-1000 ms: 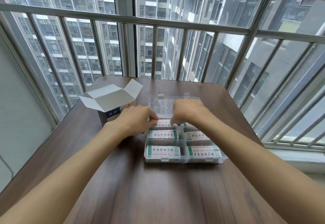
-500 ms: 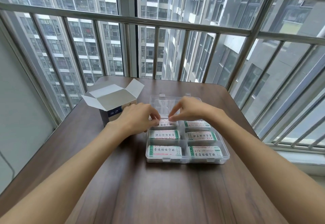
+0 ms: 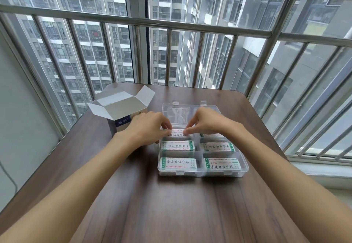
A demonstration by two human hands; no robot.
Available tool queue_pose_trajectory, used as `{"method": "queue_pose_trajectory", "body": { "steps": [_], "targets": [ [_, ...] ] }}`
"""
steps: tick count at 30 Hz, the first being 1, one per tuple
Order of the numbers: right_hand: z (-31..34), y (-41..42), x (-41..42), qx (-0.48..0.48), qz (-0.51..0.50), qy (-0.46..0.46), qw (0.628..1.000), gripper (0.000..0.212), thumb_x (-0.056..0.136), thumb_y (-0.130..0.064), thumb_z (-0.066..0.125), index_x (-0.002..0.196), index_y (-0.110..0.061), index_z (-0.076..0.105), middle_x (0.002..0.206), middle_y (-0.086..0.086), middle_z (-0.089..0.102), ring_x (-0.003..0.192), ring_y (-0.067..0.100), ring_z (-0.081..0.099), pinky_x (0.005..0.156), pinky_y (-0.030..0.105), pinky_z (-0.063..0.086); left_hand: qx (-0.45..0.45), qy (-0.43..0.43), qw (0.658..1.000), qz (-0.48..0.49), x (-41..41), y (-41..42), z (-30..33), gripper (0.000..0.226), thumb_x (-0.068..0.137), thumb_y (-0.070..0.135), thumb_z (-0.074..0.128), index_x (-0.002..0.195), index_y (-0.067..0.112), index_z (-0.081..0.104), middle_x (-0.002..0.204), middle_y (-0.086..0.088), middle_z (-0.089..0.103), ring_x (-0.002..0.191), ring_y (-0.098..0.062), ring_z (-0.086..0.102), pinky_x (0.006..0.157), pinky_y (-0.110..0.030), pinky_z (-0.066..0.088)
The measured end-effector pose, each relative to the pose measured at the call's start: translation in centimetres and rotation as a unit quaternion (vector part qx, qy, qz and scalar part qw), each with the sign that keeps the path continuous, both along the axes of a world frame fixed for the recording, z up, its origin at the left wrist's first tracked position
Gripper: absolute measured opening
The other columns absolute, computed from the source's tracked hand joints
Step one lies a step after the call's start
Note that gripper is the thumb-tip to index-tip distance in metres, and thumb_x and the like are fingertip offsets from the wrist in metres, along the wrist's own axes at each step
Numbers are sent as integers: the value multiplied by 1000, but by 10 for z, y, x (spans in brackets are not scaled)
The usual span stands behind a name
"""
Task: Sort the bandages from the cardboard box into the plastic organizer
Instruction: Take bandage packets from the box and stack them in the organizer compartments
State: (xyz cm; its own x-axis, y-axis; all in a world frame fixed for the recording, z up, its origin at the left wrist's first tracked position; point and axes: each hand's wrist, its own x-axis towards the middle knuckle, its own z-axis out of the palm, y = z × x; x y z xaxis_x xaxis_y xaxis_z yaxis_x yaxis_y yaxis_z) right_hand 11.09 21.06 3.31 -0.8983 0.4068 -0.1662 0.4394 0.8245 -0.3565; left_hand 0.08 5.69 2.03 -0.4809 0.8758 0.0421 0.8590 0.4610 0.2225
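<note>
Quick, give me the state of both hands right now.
Left hand: fingertips pinch the left end of the bandage stack in the organizer's far-left compartment.
Right hand: fingertips pinch the right end of the same stack.

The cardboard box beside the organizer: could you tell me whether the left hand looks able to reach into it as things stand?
Probably yes. The cardboard box stands with its flaps open just beside the left hand, and nothing lies between them. The hand first has to let go of the bandage pack it pinches.
</note>
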Motion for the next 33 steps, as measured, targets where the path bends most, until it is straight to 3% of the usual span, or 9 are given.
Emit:
{"method": "queue_pose_trajectory", "body": {
  "steps": [5, 10, 15, 18, 21, 24, 27, 30, 33],
  "targets": [
    [12, 3, 1, -8, -7, 43, 999, 29, 81, -42, 71, 95, -17, 76, 94, -4, 73, 72, 5, 60, 64, 23, 45, 31, -17, 999, 3, 5, -8, 9, 24, 92, 42, 54, 112, 34, 65, 101, 15, 70, 66, -1, 60, 76, -27, 45],
    [32, -6, 6, 12, 1, 163, 986, 22, 87, -31, 66, 99, -15, 73, 71, -7, 61, 59, 2, 49, 54, 16, 40, 235, -44, 968, 79, 9, -52, 37, 14, 90, 39, 59, 98, 36, 69, 61, 26, 59, 68, 2, 62, 68, -26, 47],
    [33, -53, -18, 42, 112, 272, 955, 34, 87, -20, 66, 120, -27, 61, 77, -3, 58, 62, -4, 44, 62, 13, 37, 395, 28, 894, 209, -9, -90, 35, 15, 86, 32, 66, 100, 28, 66, 93, 15, 61, 79, -3, 58, 63, -22, 40],
    [30, -73, -36, 126, 170, 195, 958, 44, 88, -28, 65, 131, -32, 53, 80, -10, 47, 67, 0, 43, 57, 12, 34, 365, -110, 874, 302, -29, -97, 11, 47, 76, 32, 75, 115, 16, 54, 121, -3, 52, 109, -20, 53, 92, -40, 46],
    [17, -82, -43, 165, 157, 211, 951, 23, 88, -31, 65, 110, -24, 68, 80, -9, 49, 72, 8, 47, 59, 19, 36, 395, -284, 806, 337, -29, -101, -3, 69, 71, 34, 79, 125, 12, 43, 132, -5, 46, 120, -20, 48, 103, -40, 40],
    [6, -89, -37, 205, 173, 319, 909, 4, 82, -23, 72, 82, -20, 74, 70, -3, 60, 61, 15, 54, 53, 29, 47, 425, -427, 750, 272, -23, -102, -3, 25, 85, 20, 66, 107, 11, 60, 105, -1, 66, 103, -17, 58, 89, -32, 49],
    [-3, -96, -26, 243, 168, 393, 871, 10, 77, -24, 72, 66, -24, 71, 61, -4, 58, 55, 18, 54, 48, 25, 40, 472, -309, 792, 233, -12, -105, -1, 10, 90, 18, 61, 90, 27, 67, 77, 18, 68, 78, -3, 62, 72, -23, 49],
    [-16, -100, -19, 219, 144, 405, 876, 11, 73, -23, 75, 63, -26, 70, 58, -6, 56, 53, 18, 56, 45, 22, 37, 481, -212, 821, 225, -5, -107, -11, 34, 81, 55, 62, 109, 38, 68, 93, 5, 74, 90, -11, 67, 84, -35, 52],
    [-34, -101, -17, 214, 188, 328, 901, 12, 69, -21, 78, 64, -29, 71, 62, -9, 61, 56, 16, 57, 47, 17, 34, 442, -193, 840, 247, -4, -111, -25, 29, 71, 70, 54, 90, 52, 66, 80, 7, 67, 81, -17, 65, 84, -43, 53]
  ]
}}
